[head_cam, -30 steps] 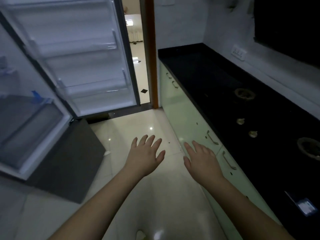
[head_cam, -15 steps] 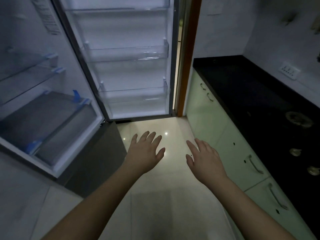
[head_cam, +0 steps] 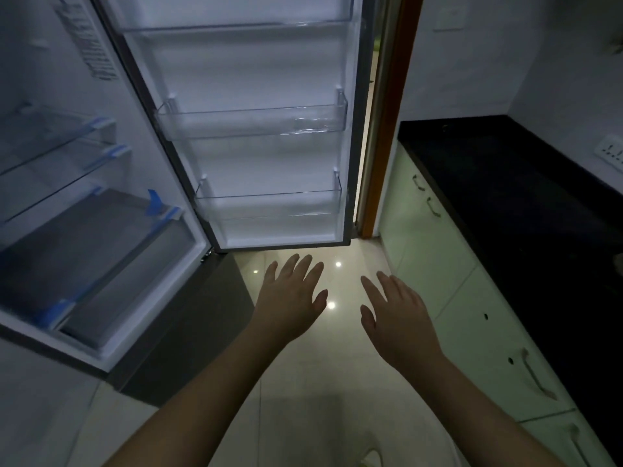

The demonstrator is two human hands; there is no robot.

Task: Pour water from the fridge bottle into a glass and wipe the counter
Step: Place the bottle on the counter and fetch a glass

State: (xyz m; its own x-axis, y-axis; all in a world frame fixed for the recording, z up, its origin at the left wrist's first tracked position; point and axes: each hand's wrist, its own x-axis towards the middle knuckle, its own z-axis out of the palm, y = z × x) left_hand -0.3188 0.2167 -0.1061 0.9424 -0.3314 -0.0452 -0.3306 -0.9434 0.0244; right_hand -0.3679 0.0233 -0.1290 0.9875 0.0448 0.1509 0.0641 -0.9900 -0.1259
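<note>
A home kitchen — open fridge (head_cam: 101, 230), black counter (head_cam: 505, 183), cabinets (head_cam: 455, 281).

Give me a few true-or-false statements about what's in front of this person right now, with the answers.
1. The fridge door stands open. True.
2. The left hand holds a bottle. False: it is empty, fingers spread over the floor.
3. The door shelves that show hold no bottle. True.
4. A glass stands on the black counter. False: no glass shows on the visible part.
5. The right hand grips a cabinet handle. False: it hovers open, touching nothing.
</note>
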